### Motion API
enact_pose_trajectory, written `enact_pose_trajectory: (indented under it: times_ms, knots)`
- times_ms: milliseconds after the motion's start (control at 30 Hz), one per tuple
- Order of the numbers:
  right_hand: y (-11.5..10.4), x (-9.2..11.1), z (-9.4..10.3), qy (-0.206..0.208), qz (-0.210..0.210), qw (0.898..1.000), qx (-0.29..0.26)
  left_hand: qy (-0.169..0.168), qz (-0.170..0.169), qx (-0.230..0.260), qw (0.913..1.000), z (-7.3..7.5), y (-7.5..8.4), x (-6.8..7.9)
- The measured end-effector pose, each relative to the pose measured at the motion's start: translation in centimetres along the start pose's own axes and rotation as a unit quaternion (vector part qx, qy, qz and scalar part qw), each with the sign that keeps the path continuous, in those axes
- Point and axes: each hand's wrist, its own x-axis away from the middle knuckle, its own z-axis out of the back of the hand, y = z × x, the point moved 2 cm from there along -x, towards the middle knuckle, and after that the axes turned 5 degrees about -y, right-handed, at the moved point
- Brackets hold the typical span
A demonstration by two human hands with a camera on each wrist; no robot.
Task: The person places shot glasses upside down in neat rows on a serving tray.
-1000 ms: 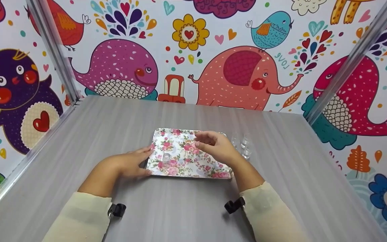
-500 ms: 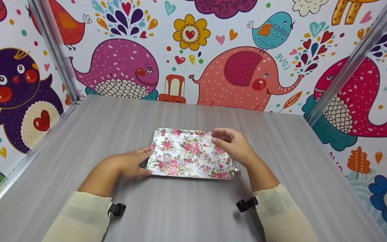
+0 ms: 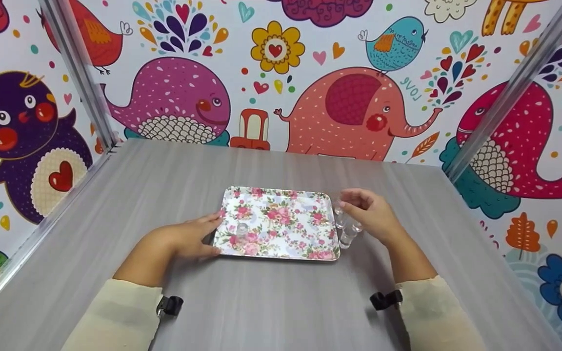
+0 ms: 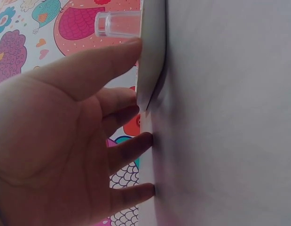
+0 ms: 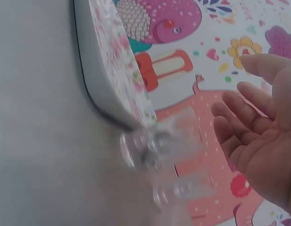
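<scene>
A floral tray [image 3: 276, 243] with pink roses lies on the table. A small clear glass [image 3: 242, 229] stands on its left part, and the left wrist view shows this glass [image 4: 118, 24] from the side, thick end up. My left hand [image 3: 194, 238] touches the tray's left edge with thumb and fingers spread, lower fingertips at the tabletop. Several more clear glasses [image 3: 347, 238] stand close by the tray's right edge. Over these, my right hand [image 3: 373, 212] hovers with loosely bent fingers and holds nothing. In the right wrist view its palm [image 5: 272, 150] is apart from the glasses.
The grey wood-grain table [image 3: 281, 302] extends around the tray. Behind it stands a wall [image 3: 320, 29] printed with cartoon animals, and metal posts [image 3: 78, 73] rise at the corners. A black wrist camera [image 3: 386, 300] sits at each sleeve.
My right hand has moved right, from above the tray to above the glasses beside it. The left hand, the tray and the glass on it have stayed in place.
</scene>
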Motion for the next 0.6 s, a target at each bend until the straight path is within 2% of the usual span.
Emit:
enact_pose_trajectory:
  times_ms: [333,600]
  knots:
    - [1.9,1.1,3.3,0.018,-0.063,0.998,0.011,-0.002,-0.003,0.0,1.0,0.0,0.0,0.0]
    - [3.1,1.1,4.2,0.016,-0.093,0.995,0.016,-0.002,0.005,0.0,1.0,0.0,-0.1,-0.1]
